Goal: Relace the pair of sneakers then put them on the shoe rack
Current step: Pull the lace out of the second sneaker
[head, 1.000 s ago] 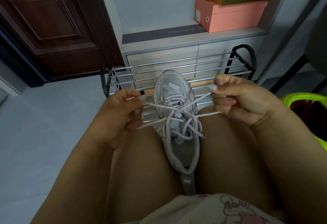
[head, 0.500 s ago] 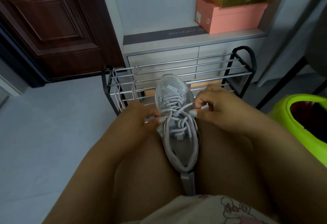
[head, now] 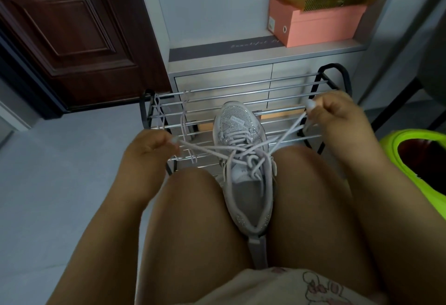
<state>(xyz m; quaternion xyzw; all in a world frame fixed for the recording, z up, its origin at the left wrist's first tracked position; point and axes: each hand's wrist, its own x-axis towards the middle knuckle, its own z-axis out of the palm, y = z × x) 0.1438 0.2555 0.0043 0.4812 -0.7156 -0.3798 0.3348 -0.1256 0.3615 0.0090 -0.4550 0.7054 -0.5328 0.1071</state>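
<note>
A pale grey mesh sneaker with glittery trim (head: 243, 167) lay wedged between the person's bare thighs, toe toward the chrome-bar shoe rack with black end frames (head: 241, 102). Left hand (head: 147, 150) and right hand (head: 335, 114) each pinched an end of the white woven lace (head: 205, 147), pulled taut sideways

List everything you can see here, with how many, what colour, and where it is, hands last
sneaker: one, silver-grey, wedged between the knees
lace: one, white, ends pulled out to both sides
spare lace: one, white, draped on the rack's left end
shoe rack: one, black frame with chrome bars, behind the sneaker
boxes: two, pink, stacked on the cabinet
door: one, dark brown, far left
bin: one, lime green, right edge
left hand: pinches a lace end
right hand: pinches the other end
</note>
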